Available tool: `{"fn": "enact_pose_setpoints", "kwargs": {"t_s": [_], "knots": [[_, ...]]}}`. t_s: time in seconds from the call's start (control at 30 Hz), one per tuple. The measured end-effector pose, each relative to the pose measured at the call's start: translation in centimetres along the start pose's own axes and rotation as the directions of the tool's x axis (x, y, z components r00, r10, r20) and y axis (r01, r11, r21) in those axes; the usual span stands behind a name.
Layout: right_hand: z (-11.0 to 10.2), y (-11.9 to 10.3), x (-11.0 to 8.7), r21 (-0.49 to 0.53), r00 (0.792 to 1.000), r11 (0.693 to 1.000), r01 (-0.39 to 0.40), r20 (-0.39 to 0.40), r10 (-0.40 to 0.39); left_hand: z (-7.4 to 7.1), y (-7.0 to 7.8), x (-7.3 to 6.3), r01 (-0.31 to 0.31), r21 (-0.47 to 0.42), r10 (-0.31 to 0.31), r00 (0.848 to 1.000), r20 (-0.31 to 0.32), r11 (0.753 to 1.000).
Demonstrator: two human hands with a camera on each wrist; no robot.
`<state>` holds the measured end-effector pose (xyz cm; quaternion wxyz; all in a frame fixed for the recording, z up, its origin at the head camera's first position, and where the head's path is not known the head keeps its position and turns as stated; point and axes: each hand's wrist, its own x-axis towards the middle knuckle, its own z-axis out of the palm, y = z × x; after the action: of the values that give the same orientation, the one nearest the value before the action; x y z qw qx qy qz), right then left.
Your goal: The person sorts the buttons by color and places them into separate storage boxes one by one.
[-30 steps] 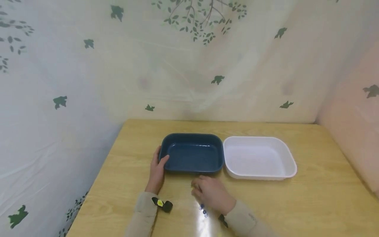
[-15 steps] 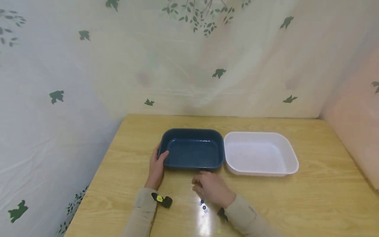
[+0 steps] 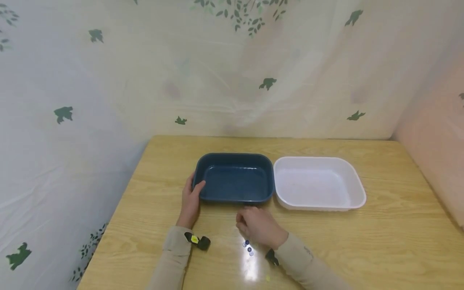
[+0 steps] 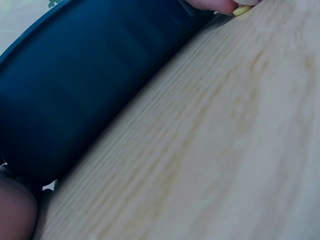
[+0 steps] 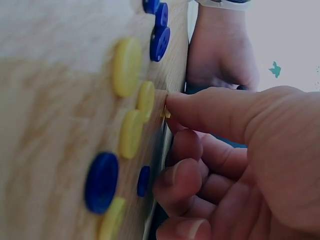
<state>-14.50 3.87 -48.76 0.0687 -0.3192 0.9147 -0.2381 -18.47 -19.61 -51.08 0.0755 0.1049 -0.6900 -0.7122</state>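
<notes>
My left hand (image 3: 189, 203) holds the left wall of a dark blue basin (image 3: 235, 200), its thumb over the rim and its fingers outside. In front of the basin, low over the wooden table, my right hand (image 3: 261, 227) pinches a small yellow button (image 4: 242, 10) between thumb and index finger. Its other fingers are curled in. Around that hand lie loose buttons: blue ones (image 5: 101, 183) and yellow ones (image 5: 127, 67) in the right wrist view. Seen from the head, a few dark buttons (image 3: 249, 249) lie near the wrist, and the right hand hides the rest.
A white basin (image 3: 319, 208) stands right of the blue one, their sides touching or nearly so. No contents show in either basin. The wooden table (image 3: 391, 241) extends to the right. A cloth wall (image 3: 217, 100) with green bird and leaf prints rises behind.
The head view has tilted slightly, so the basins and hands sit higher in it. My left hand keeps its hold on the blue basin, and the right hand stays nearly in place.
</notes>
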Motion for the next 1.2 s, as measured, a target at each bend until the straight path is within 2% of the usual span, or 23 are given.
{"fn": "enact_pose_setpoints", "kwargs": {"t_s": [0.27,0.73,0.97,1.2], "knots": [[-0.1,0.0,0.1,0.039,1.000,0.999,0.006,0.025,-0.006,-0.2,0.3,0.0,-0.014,0.010,0.014,1.000,0.007,1.000],[-0.6,-0.7,-0.1,0.038,0.998,0.998,0.041,0.050,-0.043,-0.6,0.0,0.0,-0.017,0.001,0.017,1.000,0.013,1.000],[-2.8,-2.2,-0.5,0.091,0.998,0.996,0.010,0.064,-0.016,-0.4,0.3,0.0,-0.018,-0.003,0.018,1.000,-0.005,1.000],[-6.0,-3.2,-1.0,0.146,0.999,0.989,0.022,-0.033,-0.017,-0.2,0.4,-0.2,-0.004,0.003,0.004,1.000,0.017,1.000]]}}
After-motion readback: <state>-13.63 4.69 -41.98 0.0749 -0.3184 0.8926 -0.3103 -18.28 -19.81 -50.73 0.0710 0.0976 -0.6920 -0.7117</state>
